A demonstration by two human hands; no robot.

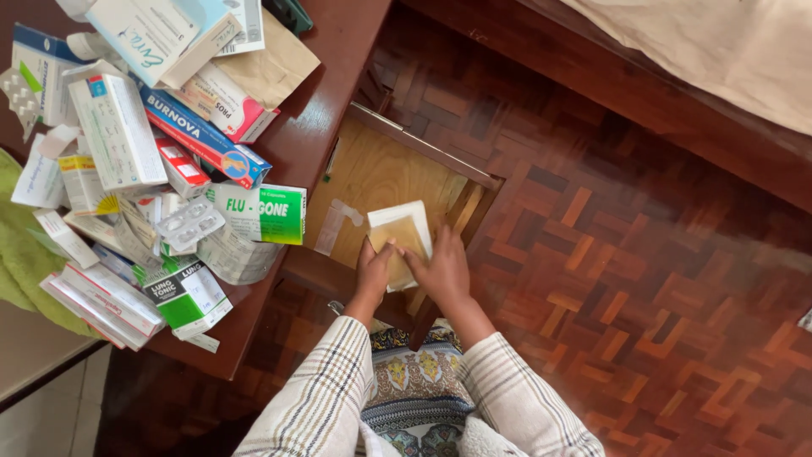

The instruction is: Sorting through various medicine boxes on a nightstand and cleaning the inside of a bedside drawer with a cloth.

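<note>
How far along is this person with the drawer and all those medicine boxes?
Done: the open drawer looks nearly bare. In hand: the left hand and right hand both press a pale flat packet at the drawer's front edge. Left: the heap of medicine boxes and blister packs covers the wooden table beside it.

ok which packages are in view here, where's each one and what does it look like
White and tan flat packet: in the open drawer, under the left hand and right hand.
Green and white box: tabletop edge, rectangular.
Blue and red long box: mid pile.
Clear blister pack: beside the green box.
Brown paper envelope: pile top.
</note>
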